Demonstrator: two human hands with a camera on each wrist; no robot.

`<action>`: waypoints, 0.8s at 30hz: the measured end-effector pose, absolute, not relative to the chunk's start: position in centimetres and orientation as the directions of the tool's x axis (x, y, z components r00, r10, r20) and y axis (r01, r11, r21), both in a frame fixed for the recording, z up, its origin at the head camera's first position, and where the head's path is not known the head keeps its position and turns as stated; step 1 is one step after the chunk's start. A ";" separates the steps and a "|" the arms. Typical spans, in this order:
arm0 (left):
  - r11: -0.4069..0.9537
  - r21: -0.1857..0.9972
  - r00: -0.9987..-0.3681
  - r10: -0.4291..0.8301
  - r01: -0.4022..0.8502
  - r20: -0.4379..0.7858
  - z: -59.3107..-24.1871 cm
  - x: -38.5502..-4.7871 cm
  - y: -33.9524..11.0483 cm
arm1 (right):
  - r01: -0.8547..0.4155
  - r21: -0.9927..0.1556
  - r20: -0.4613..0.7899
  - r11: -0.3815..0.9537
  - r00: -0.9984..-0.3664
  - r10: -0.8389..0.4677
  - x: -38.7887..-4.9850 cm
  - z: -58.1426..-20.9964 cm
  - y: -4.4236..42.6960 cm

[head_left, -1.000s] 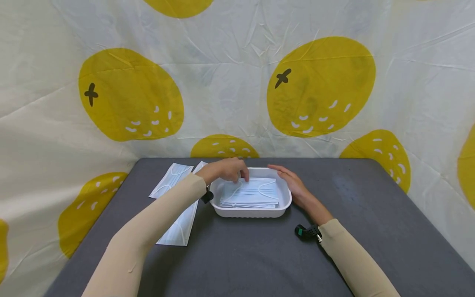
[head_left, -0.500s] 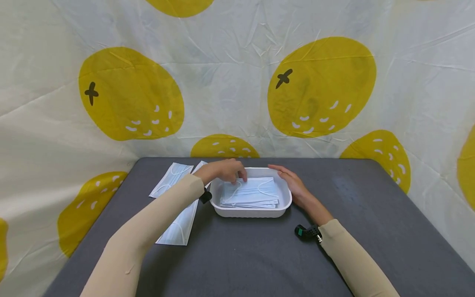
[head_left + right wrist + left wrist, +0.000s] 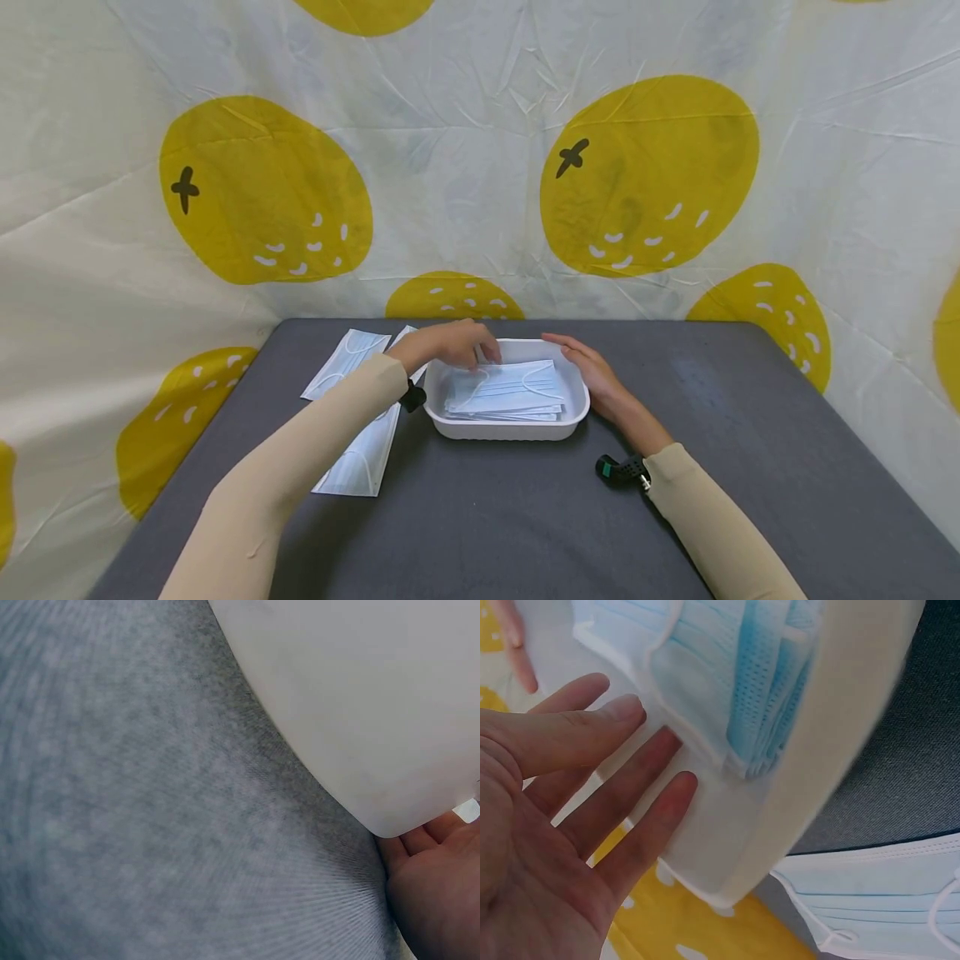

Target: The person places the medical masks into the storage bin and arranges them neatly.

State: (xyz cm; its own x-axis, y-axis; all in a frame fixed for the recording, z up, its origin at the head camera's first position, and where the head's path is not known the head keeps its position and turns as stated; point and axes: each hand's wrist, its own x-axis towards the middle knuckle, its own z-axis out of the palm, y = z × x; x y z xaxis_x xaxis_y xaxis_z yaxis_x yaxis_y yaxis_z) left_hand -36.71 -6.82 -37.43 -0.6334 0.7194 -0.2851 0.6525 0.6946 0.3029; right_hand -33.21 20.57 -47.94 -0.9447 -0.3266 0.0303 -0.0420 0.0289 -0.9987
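A white plastic tray [image 3: 506, 429] stands mid-table with a stack of light blue face masks [image 3: 517, 387] lying flat inside. My left hand [image 3: 459, 340] is over the tray's far left corner. In the left wrist view its fingers [image 3: 649, 817] are loosely extended beside the edge of the stack, holding nothing; whether a fingertip touches the masks I cannot tell. Against the tray's right wall rests my right hand [image 3: 592, 375], its fingers lying along the outside. Part of that hand [image 3: 439, 870] shows below the tray corner in the right wrist view.
Left of the tray, loose face masks [image 3: 352, 467] lie on the grey table [image 3: 480, 525], partly hidden under my left forearm [image 3: 300, 450]. Behind the table hangs a white cloth [image 3: 457, 192] printed with yellow fruit.
My left hand has drawn slightly left and lifted a little off the masks in the tray. The top mask has shifted slightly left. My right hand and the tray have stayed put.
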 end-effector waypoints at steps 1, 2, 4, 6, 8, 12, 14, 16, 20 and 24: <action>0.688 0.314 -0.634 0.725 0.654 -0.268 -37.3 -36.7 -7.0 | -0.042 -0.999 0.031 0.026 -0.945 -0.327 -33.2 -47.9 20.6; 0.683 0.329 -0.636 0.729 0.652 -0.252 -37.2 -36.7 -7.2 | -0.044 -0.999 0.033 0.027 -0.944 -0.328 -33.2 -47.9 20.6; 0.671 0.358 -0.643 0.736 0.649 -0.214 -37.1 -36.7 -7.8 | -0.048 -0.999 0.037 0.025 -0.944 -0.329 -33.3 -47.9 20.6; 0.662 0.398 -0.655 0.735 0.635 -0.178 -37.0 -36.6 -8.5 | -0.053 -0.998 0.041 0.026 -0.944 -0.326 -33.3 -48.0 20.6; 0.654 0.433 -0.670 0.729 0.620 -0.141 -37.0 -36.5 -9.3 | -0.053 -0.998 0.042 0.026 -0.945 -0.326 -33.4 -48.0 20.6; 0.638 0.525 -0.723 0.688 0.563 -0.061 -37.0 -35.8 -11.2 | -0.056 -0.998 0.044 0.027 -0.944 -0.328 -33.4 -48.1 20.8; 0.617 0.586 -0.753 0.658 0.525 -0.019 -37.0 -35.3 -12.2 | -0.066 -0.998 0.055 0.023 -0.943 -0.329 -33.5 -48.1 20.8; 0.588 0.642 -0.780 0.626 0.492 0.024 -37.2 -34.6 -13.4 | -0.073 -0.997 0.064 0.017 -0.944 -0.325 -33.5 -48.1 20.9; 0.557 0.692 -0.829 0.548 0.459 0.108 -37.9 -33.3 -15.8 | -0.073 -0.997 0.067 0.005 -0.945 -0.319 -33.6 -48.2 21.0; 0.581 0.691 -0.882 0.435 0.430 0.182 -38.9 -31.9 -18.8 | -0.061 -0.998 0.053 0.014 -0.947 -0.318 -33.6 -48.3 21.0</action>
State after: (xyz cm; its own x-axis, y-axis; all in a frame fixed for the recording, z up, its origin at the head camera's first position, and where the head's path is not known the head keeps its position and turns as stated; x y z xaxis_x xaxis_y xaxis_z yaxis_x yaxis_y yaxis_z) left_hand -31.90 -18.76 -38.85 -0.8816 0.4353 0.1824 0.4299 0.5812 0.6909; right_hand -33.56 21.02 -48.27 -0.9466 -0.3178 0.0532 -0.0609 0.0142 -0.9980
